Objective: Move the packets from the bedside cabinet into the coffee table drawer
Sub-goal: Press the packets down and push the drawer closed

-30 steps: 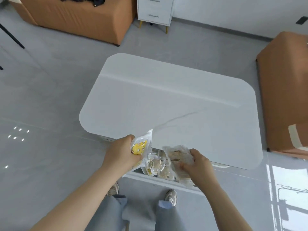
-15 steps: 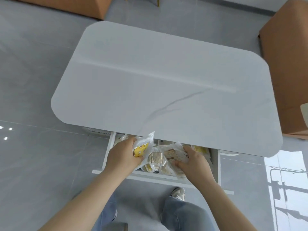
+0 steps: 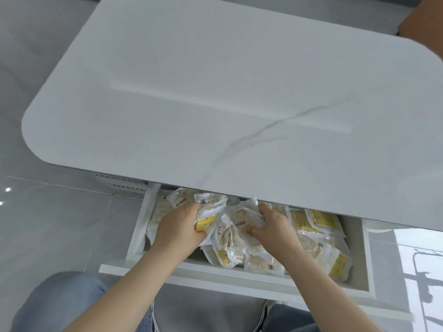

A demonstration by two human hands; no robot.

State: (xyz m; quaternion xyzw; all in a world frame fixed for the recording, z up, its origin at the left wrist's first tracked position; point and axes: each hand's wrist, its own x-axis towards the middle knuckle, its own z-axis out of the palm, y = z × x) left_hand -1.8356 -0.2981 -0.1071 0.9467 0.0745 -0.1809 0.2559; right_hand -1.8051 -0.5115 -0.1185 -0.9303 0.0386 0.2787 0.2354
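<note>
**Packets** [image 3: 239,226]: small sealed snack pouches of clear and white film, some printed yellow. Two bunches are held low inside the open drawer [image 3: 140,224] of the coffee table [image 3: 215,104]. They touch or sit just above a pile [image 3: 318,226] of the same pouches covering the drawer bottom, thickest at the right.

**Handling (judged):** light, soft and crinkly. The slick film makes a bunch liable to fan out and slip. They are best gripped across the flat middle, several together, or by a sealed edge.

**Grip:**
- The left hand [image 3: 178,227] is curled round a bunch with a yellow-printed packet [image 3: 207,220] outermost.
- The right hand [image 3: 274,230] pinches a pale packet [image 3: 244,219] between fingers and thumb.

**Surroundings:**
- The tabletop overhangs the rear of the drawer and hides its back.
- The drawer front [image 3: 215,275] lies between the person and the pile.
- A knee [image 3: 60,298] in jeans and a shoe [image 3: 263,310] show below.
- The floor [image 3: 48,224] is grey tile.
- Brown furniture [image 3: 422,22] stands at the far right corner.

**In the way:** the tabletop edge sits just above the knuckles. The heaped pile leaves little bare bottom and may need levelling before the drawer shuts.
</note>
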